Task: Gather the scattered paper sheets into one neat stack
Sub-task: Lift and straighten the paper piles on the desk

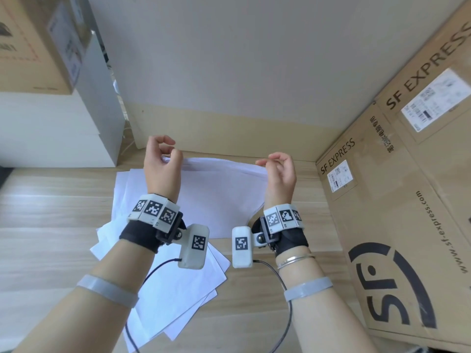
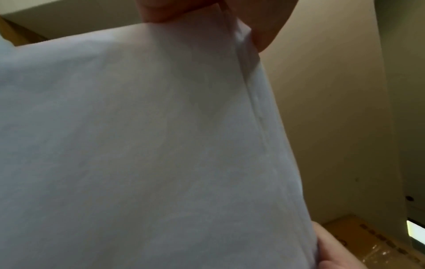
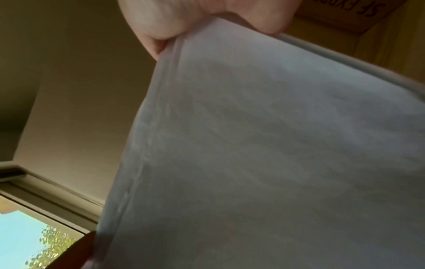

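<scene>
Head view, nearest to us: a fan of loose sheets (image 1: 175,289) lies askew on the wooden surface (image 1: 46,225) toward its near edge, their corners pointing different ways, partly under our forearms. More loose sheets spread up toward the middle, on the left side, under the lifted ones.

Further out, we hold a held bundle (image 1: 219,189) of white paper raised off the surface by its far edge. Our left hand (image 1: 160,166) pinches one top corner between thumb and curled fingers (image 2: 264,27); our right hand (image 1: 280,174) pinches the opposite corner the same way, fingers (image 3: 161,21) closed on the paper. The wrist views show several layered edges at each corner, slightly stepped, so we judge this to be a few sheets, not yet squared. The paper is thin, plain and unprinted, sagging a little between the hands.

We judge the step in hand to be gathering and aligning: some sheets are collected, the near ones are not. The next move likely calls for tapping the bundle's lower edge on the surface to even it, then laying it down and drawing in the rest without letting the thin sheets slip or crease.

Beyond, cardboard boxes (image 1: 407,174) stand along the right edge and a wall closes the far edge.
</scene>
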`<state>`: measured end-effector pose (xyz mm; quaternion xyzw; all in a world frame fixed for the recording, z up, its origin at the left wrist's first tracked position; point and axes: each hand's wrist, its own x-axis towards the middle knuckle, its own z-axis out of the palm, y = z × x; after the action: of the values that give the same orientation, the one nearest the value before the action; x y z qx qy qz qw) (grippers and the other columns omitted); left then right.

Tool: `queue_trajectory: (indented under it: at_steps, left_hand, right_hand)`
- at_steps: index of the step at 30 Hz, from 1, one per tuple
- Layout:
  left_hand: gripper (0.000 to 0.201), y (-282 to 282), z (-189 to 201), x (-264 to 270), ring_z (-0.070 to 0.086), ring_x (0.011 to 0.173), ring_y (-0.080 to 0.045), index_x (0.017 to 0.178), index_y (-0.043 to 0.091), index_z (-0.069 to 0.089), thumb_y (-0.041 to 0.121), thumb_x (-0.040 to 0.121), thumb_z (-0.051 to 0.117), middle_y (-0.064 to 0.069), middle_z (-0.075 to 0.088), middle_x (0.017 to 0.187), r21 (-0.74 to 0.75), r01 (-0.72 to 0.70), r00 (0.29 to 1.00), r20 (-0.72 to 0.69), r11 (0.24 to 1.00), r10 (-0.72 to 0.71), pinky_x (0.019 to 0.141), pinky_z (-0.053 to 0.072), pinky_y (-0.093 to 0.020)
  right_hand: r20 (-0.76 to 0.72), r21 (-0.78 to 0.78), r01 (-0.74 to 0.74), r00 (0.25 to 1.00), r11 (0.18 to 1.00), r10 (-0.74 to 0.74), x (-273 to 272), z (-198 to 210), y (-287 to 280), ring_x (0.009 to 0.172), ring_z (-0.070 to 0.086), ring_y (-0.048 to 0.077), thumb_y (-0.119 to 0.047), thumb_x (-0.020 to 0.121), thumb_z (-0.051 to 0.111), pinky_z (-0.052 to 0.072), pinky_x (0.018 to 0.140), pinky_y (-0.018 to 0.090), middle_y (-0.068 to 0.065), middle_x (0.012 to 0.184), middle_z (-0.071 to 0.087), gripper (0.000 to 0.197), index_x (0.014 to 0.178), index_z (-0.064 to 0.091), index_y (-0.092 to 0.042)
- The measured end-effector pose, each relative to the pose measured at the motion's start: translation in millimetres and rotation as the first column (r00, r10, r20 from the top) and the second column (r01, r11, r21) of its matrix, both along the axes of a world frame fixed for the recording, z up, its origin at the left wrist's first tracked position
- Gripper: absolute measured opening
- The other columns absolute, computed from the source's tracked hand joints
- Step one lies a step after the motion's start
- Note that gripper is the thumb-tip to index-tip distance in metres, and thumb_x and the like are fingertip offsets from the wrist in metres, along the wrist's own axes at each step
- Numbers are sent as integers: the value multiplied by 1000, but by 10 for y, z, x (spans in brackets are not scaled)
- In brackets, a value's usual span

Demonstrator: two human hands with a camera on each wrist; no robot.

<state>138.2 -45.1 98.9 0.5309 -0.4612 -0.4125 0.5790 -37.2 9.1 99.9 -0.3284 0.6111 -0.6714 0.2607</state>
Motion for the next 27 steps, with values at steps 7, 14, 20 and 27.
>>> queue_trajectory:
  at_steps: [7, 14, 20, 27]
  left_hand:
    - [36, 52, 0, -11, 31, 55, -4, 77, 36, 42, 0, 78, 40, 10, 41, 69, -8, -34, 999, -13, 999, 34, 54, 28, -16]
    - [14, 110, -22, 45, 40, 67, -4, 90, 38, 41, 31, 80, 48, 1, 41, 74, -92, 80, 992, -95, 993, -88, 65, 34, -10]
    - [84, 193, -300, 225, 25, 121, 29, 127, 45, 25, 8, 71, 75, 34, 28, 132, -78, 343, 935, 120, 936, -333, 104, 19, 4]
    - [29, 151, -352, 262, 61, 82, -15, 84, 25, 59, 9, 69, 77, 2, 64, 88, 206, 372, 927, -34, 905, -373, 82, 46, -36]
  right_hand:
    - [-13, -60, -73, 997, 996, 72, -20, -47, 85, 73, 57, 5, -22, 76, 52, 42, 76, 14, -5, 69, 63, 12, 88, 50, -25]
    - [45, 18, 35, 998, 999, -35, 0, -118, 118, 53, 51, -4, -19, 76, 44, 38, 53, 7, -14, 50, 60, 11, 81, 53, -21]
    - [40, 61, -23, 999, 998, 20, 9, -151, 97, 63, 51, 2, -27, 76, 52, 40, 64, 18, -14, 61, 59, 10, 68, 57, -23]
    - [35, 8, 27, 999, 1000, -27, -16, -55, 82, 57, 53, 3, -17, 75, 44, 39, 58, 18, -14, 52, 61, 17, 65, 57, -22]
